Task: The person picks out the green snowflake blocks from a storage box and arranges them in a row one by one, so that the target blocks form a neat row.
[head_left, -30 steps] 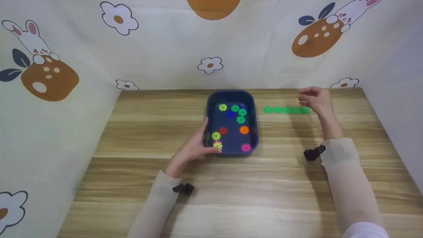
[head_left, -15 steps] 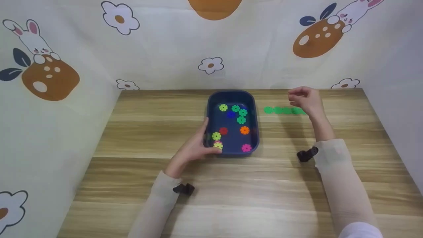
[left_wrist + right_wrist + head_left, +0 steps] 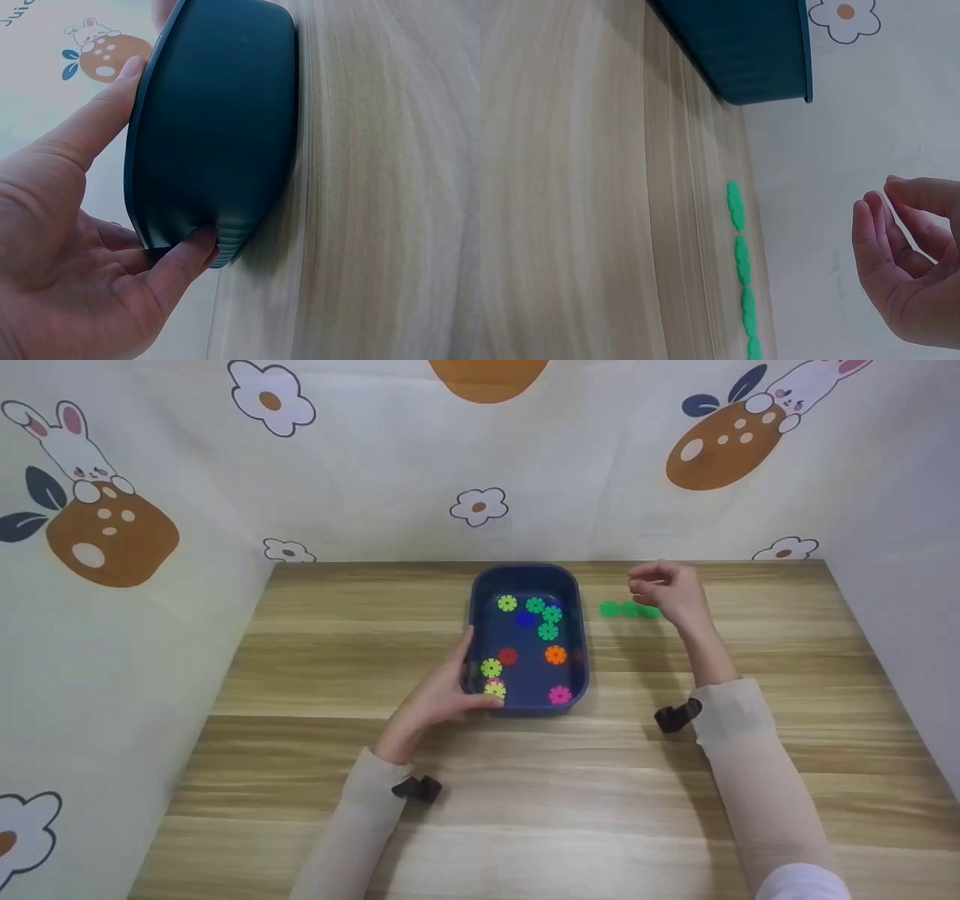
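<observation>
A dark blue rectangular plastic box (image 3: 529, 676) stands on the wooden table. My left hand (image 3: 441, 690) grips its near left corner, thumb along the near rim and fingers at the left side. In the left wrist view fingers wrap the box wall (image 3: 217, 112) and its rim. Inside lie several flat snowflake-shaped discs, among them yellow discs (image 3: 507, 603), green discs (image 3: 548, 631), an orange disc (image 3: 555, 655) and a pink disc (image 3: 559, 694). My right hand (image 3: 679, 594) hovers above a row of green discs (image 3: 628, 608), fingers loosely bent, nothing seen between them (image 3: 915, 262).
The green row lies flat on the wooden table (image 3: 315, 675), right of the box and near the back edge. A white cloth backdrop (image 3: 375, 472) with rabbits, flowers and orange fruit rises behind and at the left. A plain pale wall (image 3: 900, 540) bounds the right side.
My right hand has moved left along the row of green discs, now covering its right part. The left hand and the box have stayed in place.
</observation>
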A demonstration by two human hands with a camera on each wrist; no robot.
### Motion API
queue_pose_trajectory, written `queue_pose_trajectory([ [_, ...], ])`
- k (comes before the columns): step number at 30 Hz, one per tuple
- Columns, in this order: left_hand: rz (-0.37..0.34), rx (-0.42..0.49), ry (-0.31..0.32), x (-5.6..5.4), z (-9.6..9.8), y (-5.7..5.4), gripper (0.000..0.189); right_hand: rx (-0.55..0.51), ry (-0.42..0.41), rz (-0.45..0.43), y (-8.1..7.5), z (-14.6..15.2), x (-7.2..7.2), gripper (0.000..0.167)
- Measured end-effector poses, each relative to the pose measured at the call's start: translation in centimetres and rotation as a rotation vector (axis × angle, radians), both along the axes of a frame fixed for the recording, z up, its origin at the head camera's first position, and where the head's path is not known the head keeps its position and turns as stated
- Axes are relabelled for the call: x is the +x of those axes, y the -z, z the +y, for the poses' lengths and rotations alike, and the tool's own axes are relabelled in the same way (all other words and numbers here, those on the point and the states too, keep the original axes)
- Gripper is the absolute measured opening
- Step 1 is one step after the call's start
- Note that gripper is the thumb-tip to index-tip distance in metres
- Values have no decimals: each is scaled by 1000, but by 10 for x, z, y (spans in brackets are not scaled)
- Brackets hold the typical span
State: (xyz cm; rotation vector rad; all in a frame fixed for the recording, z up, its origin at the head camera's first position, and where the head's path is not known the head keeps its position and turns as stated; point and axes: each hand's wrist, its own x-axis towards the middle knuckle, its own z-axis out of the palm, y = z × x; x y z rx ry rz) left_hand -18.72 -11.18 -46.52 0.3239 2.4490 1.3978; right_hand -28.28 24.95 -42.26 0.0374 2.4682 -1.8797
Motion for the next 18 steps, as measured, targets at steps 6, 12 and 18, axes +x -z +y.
queue_pose_trajectory([
  [6, 4, 4, -2, 0, 0, 0, 122, 4, -17, 15, 5, -11, 0, 27],
  [12, -5, 13, -3, 0, 0, 0, 122, -24, -43, 31, 5, -21, 3, 33],
  [18, -12, 21, -6, 1, 0, 0, 122, -14, -54, 39, 4, -31, 7, 31],
])
